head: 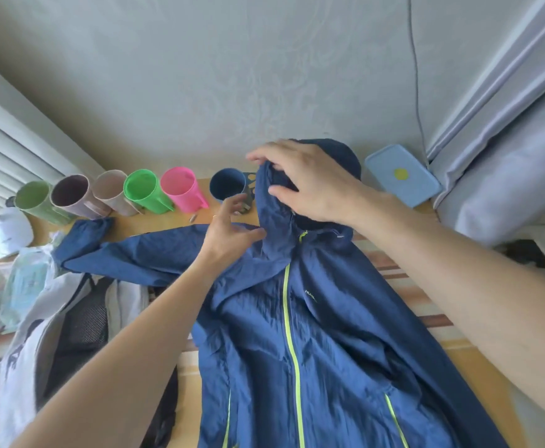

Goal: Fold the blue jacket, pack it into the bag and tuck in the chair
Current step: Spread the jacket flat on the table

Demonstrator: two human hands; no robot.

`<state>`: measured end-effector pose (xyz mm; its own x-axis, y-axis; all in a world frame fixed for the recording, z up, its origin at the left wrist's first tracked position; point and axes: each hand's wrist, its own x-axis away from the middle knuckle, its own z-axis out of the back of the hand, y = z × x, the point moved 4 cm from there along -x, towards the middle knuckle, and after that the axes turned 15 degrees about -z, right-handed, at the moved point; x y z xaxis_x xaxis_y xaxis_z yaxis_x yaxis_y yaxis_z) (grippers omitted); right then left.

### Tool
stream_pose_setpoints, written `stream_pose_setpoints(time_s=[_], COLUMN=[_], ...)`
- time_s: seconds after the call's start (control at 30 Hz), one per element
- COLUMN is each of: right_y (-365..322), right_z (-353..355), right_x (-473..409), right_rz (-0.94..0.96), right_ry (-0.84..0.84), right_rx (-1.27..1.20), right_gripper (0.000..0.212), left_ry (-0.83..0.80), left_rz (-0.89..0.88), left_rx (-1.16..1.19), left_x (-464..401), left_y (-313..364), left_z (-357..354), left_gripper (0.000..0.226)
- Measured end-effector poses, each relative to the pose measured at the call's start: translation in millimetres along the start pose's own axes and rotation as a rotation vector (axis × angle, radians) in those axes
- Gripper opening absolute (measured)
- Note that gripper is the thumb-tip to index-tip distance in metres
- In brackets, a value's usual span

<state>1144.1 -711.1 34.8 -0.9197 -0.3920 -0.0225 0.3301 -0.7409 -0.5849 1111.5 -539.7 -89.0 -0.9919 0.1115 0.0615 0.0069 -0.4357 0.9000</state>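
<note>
Jacket (313,334) lies flat, front up and zipped, on the table (161,226). Bag (83,321) sits left of it. Left hand (229,231), fingers loosely spread, touches the jacket shoulder. Right hand (309,182), fingers spread, rests on the hood (271,215). Cups (145,189) line the far left.

Pale patterned wall (219,76), window blinds (3,150) left, grey curtain (507,130) right
</note>
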Motion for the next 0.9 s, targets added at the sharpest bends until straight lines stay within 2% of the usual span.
stream_pose_setpoints(time_s=[0.03, 0.1, 0.17, 0.23, 0.3, 0.37, 0.4, 0.43, 0.5, 0.53, 0.57, 0.6, 0.63, 0.7, 0.73, 0.83, 0.9], right_y=[-8.6, -30.3, -44.8, -37.9, -5.1, 45.3, 71.3, 95.4, 129.6, 139.6, 144.9, 147.0, 148.9, 150.2, 151.7, 160.7, 168.5], right_z=[-5.5, -14.2, -20.8, -22.2, -23.1, -33.0, -41.7, -54.6, -85.7, -101.8, -116.8, -127.8, -134.1, -123.9, -108.7, -41.5, -1.7], right_x=[15.8, 58.8, 106.0, 141.5, 160.6, 170.8, 173.5, 175.4, 176.4, 175.3, 172.4, 167.9, 161.9, 147.5, 139.6, 110.4, 88.4], right_rz=[0.006, 0.034, 0.085, 0.069, -0.082, -0.356, -0.518, -0.682, -0.945, -1.007, -1.007, -0.972, -0.922, -0.818, -0.790, -0.749, -0.758], right_ry=[-0.004, -0.046, -0.119, -0.051, 0.182, 0.396, 0.418, 0.347, 0.052, -0.082, -0.179, -0.229, -0.242, -0.133, -0.051, 0.210, 0.301], right_rx=[-0.014, -0.088, -0.150, -0.222, -0.319, -0.310, -0.271, -0.217, -0.154, -0.139, -0.116, -0.091, -0.072, -0.062, -0.071, -0.033, -0.074], right_gripper=[0.056, 0.056, 0.051, 0.040, 0.031, 0.036, 0.044, 0.058, 0.100, 0.114, 0.117, 0.111, 0.092, 0.036, 0.023, 0.016, 0.014], left_ry=[-0.062, -0.060, 0.082, 0.166, 0.082, 0.053, 0.097, 0.153, 0.204, 0.197, 0.180, 0.156, 0.139, 0.130, 0.145, 0.185, 0.199], left_rz=[-0.084, -0.231, -0.231, -0.210, -0.174, -0.040, 0.037, 0.101, 0.166, 0.185, 0.185, 0.179, 0.163, 0.117, 0.092, 0.020, 0.009], left_rx=[0.045, -0.014, 0.027, 0.141, 0.129, 0.116, 0.140, 0.149, 0.136, 0.123, 0.133, 0.129, 0.117, 0.082, 0.069, 0.044, 0.102], left_x=[0.2, 0.7, 6.5, 24.5, 50.1, 75.7, 83.9, 90.0, 91.8, 90.3, 88.5, 86.3, 84.1, 79.0, 73.3, 43.8, 16.8], left_y=[7.9, 20.8, 23.4, 23.8, 10.6, -15.5, -29.7, -42.3, -54.1, -54.8, -54.3, -52.6, -48.8, -33.7, -25.5, 1.3, 19.7], left_z=[-4.3, -6.9, 1.5, 12.4, 19.8, 29.0, 35.1, 40.6, 45.4, 45.8, 44.5, 43.7, 44.2, 49.0, 53.2, 62.8, 62.5], left_gripper=[0.070, 0.046, 0.029, 0.034, 0.038, 0.033, 0.031, 0.030, 0.031, 0.032, 0.035, 0.037, 0.038, 0.034, 0.032, 0.028, 0.021])
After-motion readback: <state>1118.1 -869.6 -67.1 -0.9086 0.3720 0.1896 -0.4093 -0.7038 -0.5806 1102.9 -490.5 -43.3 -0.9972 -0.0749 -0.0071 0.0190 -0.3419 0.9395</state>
